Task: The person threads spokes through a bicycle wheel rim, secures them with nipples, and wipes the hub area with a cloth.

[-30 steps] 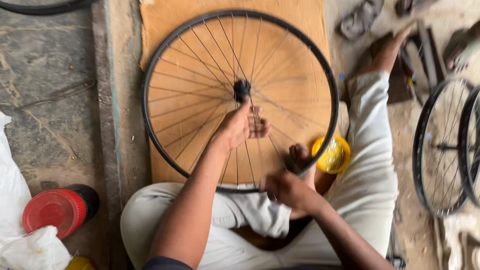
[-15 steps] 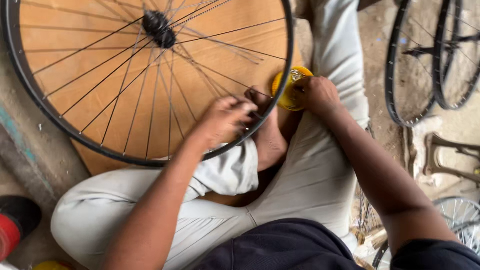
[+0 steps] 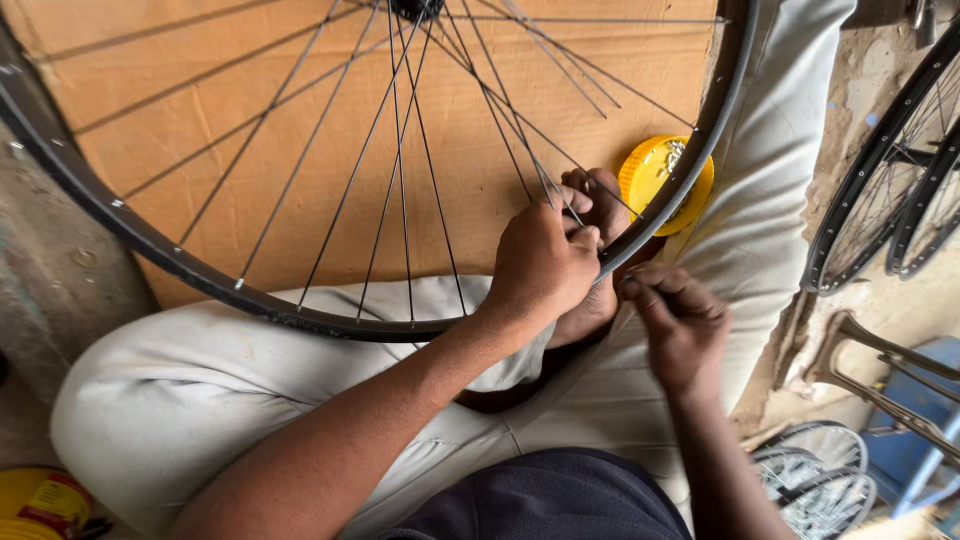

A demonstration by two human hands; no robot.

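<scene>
Head view: the bicycle wheel (image 3: 300, 310) lies flat over a sheet of brown cardboard (image 3: 300, 130), its near rim resting across the seated person's crossed legs in pale trousers (image 3: 180, 400). That placement looks chosen to bring the rim and the spoke ends up within easy reach of both hands, with the lap serving as a support. A bare foot (image 3: 600, 200) shows just inside the rim, beside the working spot. A yellow dish (image 3: 652, 172) holding small metal parts sits partly under the rim, just beside the foot (probably kept there so the parts are within a short reach).

The left hand (image 3: 540, 265) comes in from the lower left, forearm stretched diagonally over the thigh, and is curled closed, its fingertips (image 3: 585, 235) pinching a thin spoke (image 3: 545, 185) close to where it meets the rim. The right hand (image 3: 680, 325) rises from below on a bent wrist, fingers gathered together at the rim's outer edge, touching it; whether something small is pinched between them cannot be told.

More wheels (image 3: 880, 170) stand at the right, well apart, and a yellow tin (image 3: 35, 500) sits at the lower left.
</scene>
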